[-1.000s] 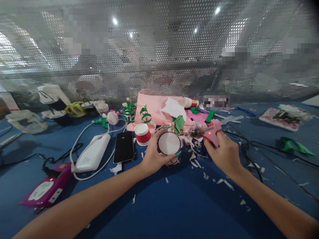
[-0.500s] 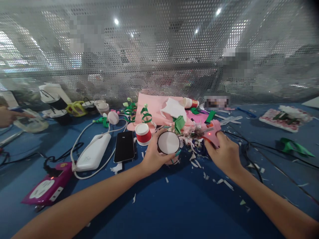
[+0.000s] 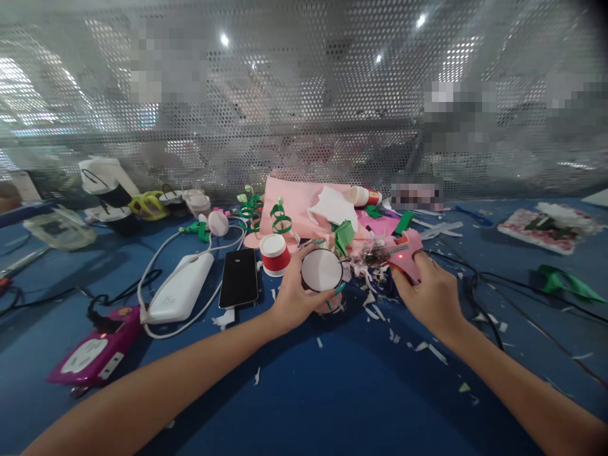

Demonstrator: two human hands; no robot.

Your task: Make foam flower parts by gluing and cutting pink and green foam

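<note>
My left hand (image 3: 297, 294) is closed around a small round cup (image 3: 322, 270), whose white circular face with a dark rim points up at me. The thumb presses its near side. In my right hand (image 3: 430, 294) is a pink hot glue gun (image 3: 405, 256) with a small red light lit. Its nozzle points left and reaches the cup's right edge; whether it touches the rim I cannot tell. Just left of my left hand stands a red and white paper cup (image 3: 275, 256). Behind my hands lie a crumpled green paper piece (image 3: 342, 237) and pink paper (image 3: 285, 206).
On the left are a black phone (image 3: 239, 278), a white power bank (image 3: 181, 288) with a cable and a purple power strip (image 3: 97, 348). Paper scraps (image 3: 427, 348) litter the blue table. A perforated metal screen (image 3: 304, 82) rises behind. Black cords (image 3: 475, 278) run at the right.
Another person's hand at the far left has drawn back from the clear plastic container. My hands, the cup and the glue gun hold nearly the same positions; the view has shifted slightly.
</note>
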